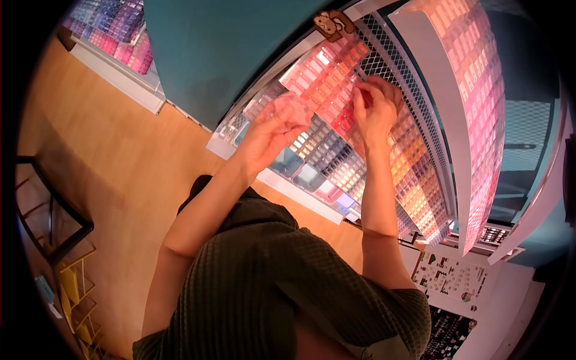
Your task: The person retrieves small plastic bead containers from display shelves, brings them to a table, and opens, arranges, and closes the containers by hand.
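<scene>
My left hand (270,135) is closed around a pale pink, see-through item (294,109), perhaps a small plastic bag or packet; its exact kind is unclear. It is held just above the near-left part of a sloped display rack. My right hand (378,111) is over the red and orange part of the rack, fingers curled and thumb bent in. Whatever may be between those fingertips is hidden. Beneath both hands are rows of small clear compartments (327,78) sorted by colour, with pink, orange, red, yellow, grey and white contents.
A curved upper shelf (474,78) of pink compartments rises to the right. A brown bear decoration (330,25) sits at the rack's top edge. Larger bins (309,177) line the lower front. Another coloured rack (114,30) stands far left, and a black-framed chair (60,210) is on the wooden floor.
</scene>
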